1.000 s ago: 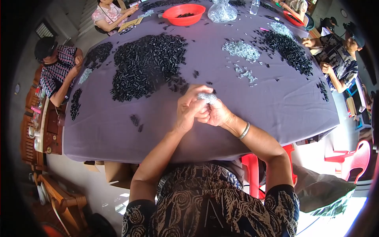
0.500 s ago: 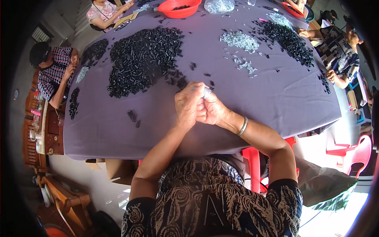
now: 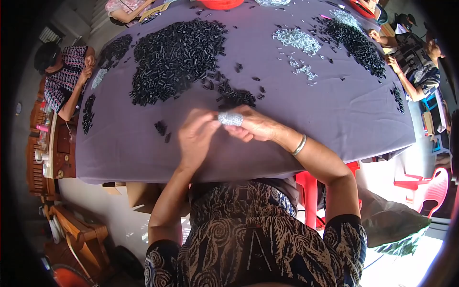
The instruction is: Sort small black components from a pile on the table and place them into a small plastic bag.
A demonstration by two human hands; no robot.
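Note:
Over the near part of the table, my left hand (image 3: 196, 136) and my right hand (image 3: 256, 125) meet at the fingertips. A silvery speckled wrap (image 3: 231, 119) covers a digit of my right hand, whose other fingers curl beneath it. At the tip of the wrap, a small dark piece (image 3: 216, 117) shows against my left fingertips, which are pinched and blurred. Whatever sits inside my right fingers is hidden. Just beyond my hands lies a small heap of short black pieces (image 3: 235, 96). A large black pile (image 3: 177, 57) spreads to the far left of it.
Small clear pieces (image 3: 297, 40) lie at the back right, beside another black pile (image 3: 355, 48). A few black pieces (image 3: 161, 127) sit left of my hands. A red basket (image 3: 221, 4) stands at the far edge. Other people (image 3: 69, 83) sit around the purple-grey tablecloth (image 3: 334, 129).
My hands were clasped together; now the left has drawn away to the left and the wrapped digit shows. The view has shifted slightly, uncovering the small black heap.

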